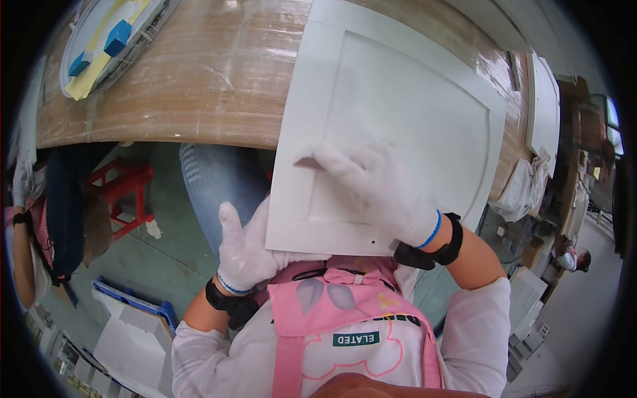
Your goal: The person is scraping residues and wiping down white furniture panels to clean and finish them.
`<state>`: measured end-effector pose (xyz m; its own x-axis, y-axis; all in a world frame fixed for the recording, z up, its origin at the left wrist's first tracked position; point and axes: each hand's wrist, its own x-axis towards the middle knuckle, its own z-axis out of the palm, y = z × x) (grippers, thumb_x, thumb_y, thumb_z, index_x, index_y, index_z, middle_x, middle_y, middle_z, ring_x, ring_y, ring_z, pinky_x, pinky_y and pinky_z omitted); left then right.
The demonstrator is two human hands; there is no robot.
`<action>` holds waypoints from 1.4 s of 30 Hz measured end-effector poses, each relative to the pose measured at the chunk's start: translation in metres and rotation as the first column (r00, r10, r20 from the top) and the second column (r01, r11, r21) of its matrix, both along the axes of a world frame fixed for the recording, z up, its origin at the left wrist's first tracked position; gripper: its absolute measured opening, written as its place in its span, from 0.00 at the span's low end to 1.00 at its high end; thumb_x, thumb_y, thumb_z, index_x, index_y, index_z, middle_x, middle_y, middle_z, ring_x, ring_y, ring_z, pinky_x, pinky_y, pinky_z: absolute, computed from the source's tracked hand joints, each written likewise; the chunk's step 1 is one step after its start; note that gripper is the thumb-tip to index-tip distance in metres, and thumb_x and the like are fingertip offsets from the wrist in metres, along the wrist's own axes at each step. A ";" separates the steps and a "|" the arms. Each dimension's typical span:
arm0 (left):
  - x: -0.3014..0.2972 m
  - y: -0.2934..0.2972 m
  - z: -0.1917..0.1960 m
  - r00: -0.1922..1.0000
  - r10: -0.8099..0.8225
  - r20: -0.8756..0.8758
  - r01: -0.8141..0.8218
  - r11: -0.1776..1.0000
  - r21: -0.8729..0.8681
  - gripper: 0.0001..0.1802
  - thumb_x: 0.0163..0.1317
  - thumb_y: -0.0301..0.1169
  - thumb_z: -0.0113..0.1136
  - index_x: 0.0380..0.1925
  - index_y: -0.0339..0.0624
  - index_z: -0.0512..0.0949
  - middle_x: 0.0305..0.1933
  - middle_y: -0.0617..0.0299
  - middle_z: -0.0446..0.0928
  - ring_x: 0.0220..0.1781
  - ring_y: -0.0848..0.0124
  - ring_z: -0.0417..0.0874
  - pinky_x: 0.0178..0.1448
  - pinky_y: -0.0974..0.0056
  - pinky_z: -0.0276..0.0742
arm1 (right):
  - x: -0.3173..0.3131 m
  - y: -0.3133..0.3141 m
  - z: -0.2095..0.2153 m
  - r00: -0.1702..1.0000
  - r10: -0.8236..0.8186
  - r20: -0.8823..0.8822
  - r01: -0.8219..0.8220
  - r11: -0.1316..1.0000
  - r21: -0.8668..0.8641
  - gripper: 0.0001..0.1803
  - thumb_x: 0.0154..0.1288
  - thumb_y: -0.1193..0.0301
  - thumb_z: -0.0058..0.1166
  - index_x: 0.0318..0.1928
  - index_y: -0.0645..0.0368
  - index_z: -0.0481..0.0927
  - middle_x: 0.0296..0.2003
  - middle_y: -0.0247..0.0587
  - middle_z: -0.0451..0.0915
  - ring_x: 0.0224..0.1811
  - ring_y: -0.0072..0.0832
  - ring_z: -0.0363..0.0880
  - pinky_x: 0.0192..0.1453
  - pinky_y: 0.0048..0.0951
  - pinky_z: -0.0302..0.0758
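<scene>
You have the white panel [398, 113] tilted up in front of you, its far part resting on the wooden surface [199, 86] and its near edge hanging past that surface's rim, above your lap. It is a flat door-like piece with a raised frame and a sunken middle. Your right hand [378, 186], gloved in white, lies spread on the panel's face near its lower left, fingers flat and pressing what looks like a small dark scrap or pad against the step of the frame; it grips nothing else. Your left hand [247, 249], also gloved, is cupped under the panel's near left corner, holding it from below with the thumb up beside the edge. Left of the panel, at the far end of the surface, sits a round tray [99, 46] with blue blocks [118, 36] and a yellow sheet. Below the panel's left side, on the floor, stand a red stool [126, 186] and a blue crate [142, 305]; more white panels [544, 106] lean to the right of yours. The risk, as I judge it: so much of the panel overhangs that your left hand carries most of its weight, and if that hold slackens while the right hand pushes, the panel could slide off the surface into your lap or tip. Hard pressure on one spot might also mark the white finish.
</scene>
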<state>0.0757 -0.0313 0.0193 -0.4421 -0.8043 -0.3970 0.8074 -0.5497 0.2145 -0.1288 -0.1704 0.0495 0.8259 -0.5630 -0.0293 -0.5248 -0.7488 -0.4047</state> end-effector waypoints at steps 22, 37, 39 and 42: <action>-0.004 0.002 0.002 0.998 0.062 0.012 -0.062 0.998 0.012 0.70 0.54 0.84 0.38 0.79 0.39 0.39 0.80 0.41 0.49 0.79 0.41 0.58 0.73 0.30 0.65 | 0.005 0.006 -0.003 0.985 -0.117 0.124 0.122 0.992 -0.031 0.30 0.54 0.76 0.57 0.61 0.50 0.79 0.35 0.42 0.82 0.34 0.44 0.81 0.40 0.41 0.78; -0.002 -0.002 -0.002 0.997 0.061 -0.038 -0.061 0.998 -0.004 0.71 0.53 0.85 0.40 0.80 0.41 0.37 0.81 0.42 0.47 0.79 0.41 0.58 0.73 0.30 0.64 | -0.003 0.023 0.002 0.965 0.071 0.252 -0.131 0.964 0.232 0.28 0.62 0.74 0.55 0.65 0.54 0.74 0.40 0.41 0.83 0.37 0.44 0.81 0.47 0.44 0.79; 0.003 0.001 -0.002 0.998 0.048 -0.038 -0.048 0.999 0.014 0.72 0.52 0.85 0.43 0.80 0.42 0.37 0.82 0.43 0.46 0.80 0.40 0.56 0.72 0.26 0.63 | -0.015 0.018 0.026 0.905 -0.401 0.143 0.268 0.798 0.540 0.27 0.67 0.76 0.50 0.67 0.57 0.73 0.39 0.37 0.81 0.38 0.32 0.79 0.46 0.33 0.77; 0.008 -0.001 0.011 1.000 0.000 -0.007 0.000 1.000 -0.004 0.74 0.49 0.86 0.45 0.80 0.45 0.35 0.83 0.44 0.43 0.80 0.38 0.55 0.70 0.22 0.62 | -0.038 0.017 0.045 0.653 -0.750 -0.108 0.568 0.390 0.725 0.26 0.72 0.78 0.45 0.69 0.59 0.73 0.39 0.32 0.78 0.38 0.19 0.76 0.45 0.23 0.75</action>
